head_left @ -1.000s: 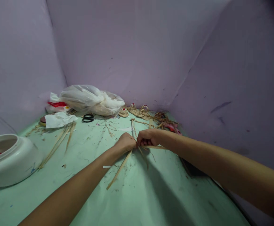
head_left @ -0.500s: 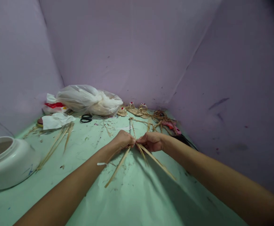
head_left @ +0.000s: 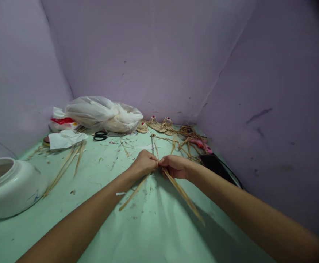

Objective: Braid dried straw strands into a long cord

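My left hand [head_left: 145, 162] and my right hand [head_left: 174, 166] meet fingertip to fingertip over the green surface. Both pinch the near end of a thin braid [head_left: 155, 147] of dry straw-like fibre, which runs away from me to a bend at the back. From under my left hand a loose fibre strand [head_left: 134, 193] slants toward me on the left. Broader loose strands [head_left: 184, 195] fan out from my right hand to the lower right. The exact crossing of the strands is hidden by my fingers.
Black-handled scissors [head_left: 100, 136] lie back left, before a tied plastic bag [head_left: 102, 113]. A white pot [head_left: 14, 190] stands at left, near loose fibre strips [head_left: 62, 170]. Woven pieces [head_left: 158, 126], tangled braided cord [head_left: 188, 137] and a black phone-like slab [head_left: 216, 168] are at back right.
The separate strands at my right hand have come together into one bundle pointing lower right. My hands stay close together at the braid's end. The view has shifted slightly.
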Motion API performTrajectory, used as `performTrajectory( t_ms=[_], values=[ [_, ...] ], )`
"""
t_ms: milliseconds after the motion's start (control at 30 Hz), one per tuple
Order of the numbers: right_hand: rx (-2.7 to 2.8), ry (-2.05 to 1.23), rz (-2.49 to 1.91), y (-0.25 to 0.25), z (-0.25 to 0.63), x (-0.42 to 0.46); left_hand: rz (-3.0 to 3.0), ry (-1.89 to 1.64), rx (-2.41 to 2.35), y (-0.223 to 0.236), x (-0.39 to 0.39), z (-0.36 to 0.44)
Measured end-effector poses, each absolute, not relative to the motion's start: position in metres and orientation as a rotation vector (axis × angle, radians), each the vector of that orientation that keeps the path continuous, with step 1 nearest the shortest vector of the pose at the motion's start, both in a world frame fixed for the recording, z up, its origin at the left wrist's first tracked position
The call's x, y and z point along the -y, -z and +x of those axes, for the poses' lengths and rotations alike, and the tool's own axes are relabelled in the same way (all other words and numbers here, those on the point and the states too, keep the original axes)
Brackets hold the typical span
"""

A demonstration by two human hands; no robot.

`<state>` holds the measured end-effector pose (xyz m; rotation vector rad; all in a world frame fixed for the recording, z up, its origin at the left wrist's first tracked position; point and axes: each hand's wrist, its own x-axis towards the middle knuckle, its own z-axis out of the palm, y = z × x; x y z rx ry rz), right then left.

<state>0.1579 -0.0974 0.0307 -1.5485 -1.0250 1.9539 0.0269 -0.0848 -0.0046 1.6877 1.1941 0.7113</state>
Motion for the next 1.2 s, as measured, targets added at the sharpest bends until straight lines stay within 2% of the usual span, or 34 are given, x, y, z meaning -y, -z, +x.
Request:
performTrajectory(
  t_ms=[300, 467, 767, 1200],
  values=[
    [1.032, -1.572, -1.608, -0.018, 0.157, 0.111, 1.593, -0.613, -1.101, -0.010, 0.089, 0.023],
    [1.021, -1.506, -1.477, -0.009, 0.154, 0.119, 1.476, -0.511, -1.160, -0.012, 0.085, 0.021],
    [1.025, -1.265, -1.351, 0.000, 0.148, 0.125, 1.381, -0.558, -1.258, -0.015, 0.086, 0.024],
    [0.785, -1.363, -1.393, -0.007, 0.150, 0.131, 1.229, -0.506, -1.157, -0.023, 0.089, 0.026]
  ],
)
